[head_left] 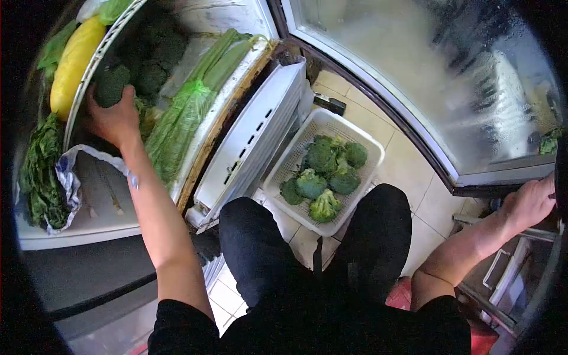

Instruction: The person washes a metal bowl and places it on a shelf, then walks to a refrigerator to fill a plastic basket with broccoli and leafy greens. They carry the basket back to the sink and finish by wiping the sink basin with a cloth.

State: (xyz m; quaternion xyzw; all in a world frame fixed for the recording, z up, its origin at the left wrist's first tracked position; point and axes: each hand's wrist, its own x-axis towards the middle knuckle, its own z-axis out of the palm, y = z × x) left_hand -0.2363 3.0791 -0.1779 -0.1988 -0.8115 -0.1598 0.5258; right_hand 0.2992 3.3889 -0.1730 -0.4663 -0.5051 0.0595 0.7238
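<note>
Inside the fridge at the upper left, my left hand (113,115) is curled round a dark green broccoli head (112,84). More broccoli (155,59) lies in shadow behind it, within a white basket (89,74). Long green leafy stalks (192,97), wrapped in clear plastic, lie to the right of that hand. At the far right, my right hand (529,204) grips the outer edge of the open glass door (408,112); some of its fingers are hidden. Several broccoli heads (322,157) rest in a white plastic basket (370,195) on the floor in front of my knees.
A yellow elongated vegetable (77,68) and dark leafy greens (44,171) sit left of the fridge basket. A white slotted panel (248,142) borders the fridge opening. Tiled floor (414,189) lies under the door. A metal-framed unit (503,272) stands below my right hand.
</note>
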